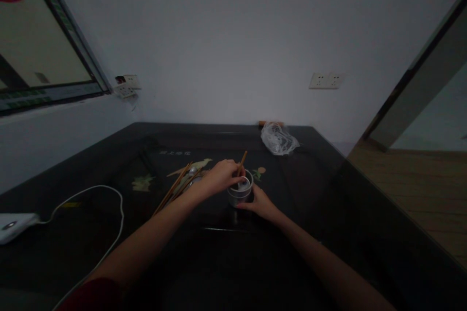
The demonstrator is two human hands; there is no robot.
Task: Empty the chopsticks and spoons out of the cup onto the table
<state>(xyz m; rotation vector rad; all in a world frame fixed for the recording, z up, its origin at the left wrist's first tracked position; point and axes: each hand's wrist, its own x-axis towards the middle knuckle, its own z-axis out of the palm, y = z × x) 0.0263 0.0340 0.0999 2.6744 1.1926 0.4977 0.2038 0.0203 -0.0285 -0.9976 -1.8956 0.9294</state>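
A silver metal cup (239,198) stands on the dark table in front of me. My right hand (263,202) is wrapped round its right side, thumb across the front. Over the cup's rim, my left hand (225,175) is closed on a wooden chopstick (242,158), whose top end sticks up above the fingers. The lower end of that chopstick is hidden by my hand and the cup. Left of the cup lie several loose chopsticks (174,188), partly behind my left forearm. Shiny rounded metal pieces (192,170) lie among them, too dim to name.
A crumpled clear plastic bag (278,140) lies at the table's back edge, beside an orange-brown object (263,123). At far left, a white device (16,226) trails a white cable (122,209) across the table. A wall with sockets (326,80) rises behind.
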